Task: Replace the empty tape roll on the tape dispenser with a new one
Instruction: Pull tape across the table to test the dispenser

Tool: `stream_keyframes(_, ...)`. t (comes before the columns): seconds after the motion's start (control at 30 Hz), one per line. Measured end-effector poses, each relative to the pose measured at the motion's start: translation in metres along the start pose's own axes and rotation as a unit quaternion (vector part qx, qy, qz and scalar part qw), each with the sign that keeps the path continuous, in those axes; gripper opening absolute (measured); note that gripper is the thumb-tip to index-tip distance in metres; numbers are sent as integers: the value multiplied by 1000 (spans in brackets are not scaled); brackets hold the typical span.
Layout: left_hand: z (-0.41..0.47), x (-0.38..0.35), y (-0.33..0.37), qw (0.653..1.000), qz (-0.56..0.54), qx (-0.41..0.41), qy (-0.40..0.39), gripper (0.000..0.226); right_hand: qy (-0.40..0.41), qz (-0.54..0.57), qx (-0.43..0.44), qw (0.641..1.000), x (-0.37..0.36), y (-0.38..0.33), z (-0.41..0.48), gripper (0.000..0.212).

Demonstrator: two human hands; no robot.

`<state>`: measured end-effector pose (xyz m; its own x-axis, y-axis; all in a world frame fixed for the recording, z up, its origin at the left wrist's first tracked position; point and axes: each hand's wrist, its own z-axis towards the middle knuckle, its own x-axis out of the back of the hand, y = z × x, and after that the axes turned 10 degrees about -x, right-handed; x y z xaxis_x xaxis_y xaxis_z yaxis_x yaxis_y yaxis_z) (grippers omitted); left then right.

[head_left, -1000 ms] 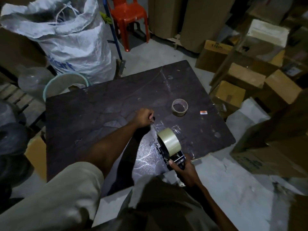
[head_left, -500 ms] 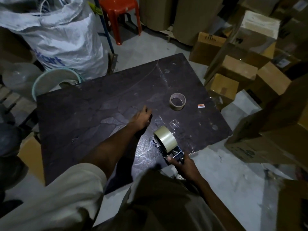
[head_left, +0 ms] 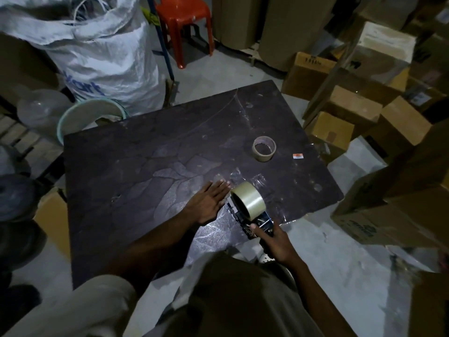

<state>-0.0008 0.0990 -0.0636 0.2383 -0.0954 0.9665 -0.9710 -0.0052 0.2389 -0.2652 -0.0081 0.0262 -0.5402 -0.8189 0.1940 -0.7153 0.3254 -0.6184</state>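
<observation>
1. Tape dispenser point(head_left: 252, 220), head view: it lies toward 5 o'clock of the dark table point(head_left: 145, 166), close to the near edge. The new tape roll point(head_left: 250, 200) is seated on its hub.
2. My right hand point(head_left: 277, 242), at 5 o'clock of the roll, has its fingers curled round the handle. One digit reaches forward onto the black frame.
3. My left hand point(head_left: 209, 203), at 9 o'clock of the roll and just beside it, lies palm down on the table with the fingers straight and pressed together. I cannot tell whether the fingertips touch the roll.
4. The empty core point(head_left: 264, 148) stands on the table at 12 o'clock of the dispenser, well apart from it. A small sticker point(head_left: 298, 156) lies at 3 o'clock of the core.
5. Step in hand, as I judge it: the swap itself is made, and what remains is the tape's free end. Glossy clear film lies on the table around the roll; I cannot tell whether the end is threaded past the roller and blade.
6. The next move would call for a steady grip on the handle while my left fingers find the free end and draw it out flat, keeping it from folding onto itself.
7. Surroundings: white sack point(head_left: 102, 54) at 11 o'clock of the table, red chair point(head_left: 184, 15) at 12, cardboard boxes point(head_left: 352, 113) from 1 to 3.
</observation>
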Motion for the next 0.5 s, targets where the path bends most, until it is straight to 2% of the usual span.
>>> stream_keyframes(0.13, -5, -4, 4, 997, 41, 48, -49, 62, 10, 2, 15, 1000, -1, 4, 2, 80)
stream_keyframes(0.23, -5, 0, 5, 996, 35, 64, -58, 62, 10, 15, 30, 999, -2, 5, 2, 50)
stream_keyframes(0.27, -4, 0, 3, 996, 28, 68, -58, 62, 12, 14, 31, 999, -1, 4, 2, 48)
stream_keyframes(0.43, -2, 11, -13, 994, 0, 76, -77, 57, 19, 5, 1, 1000, 15, 27, -2, 71)
stream_keyframes(0.5, -1, 16, -16, 992, -5, 89, -86, 56, 13, 26, -12, 1000, 22, 40, -11, 66)
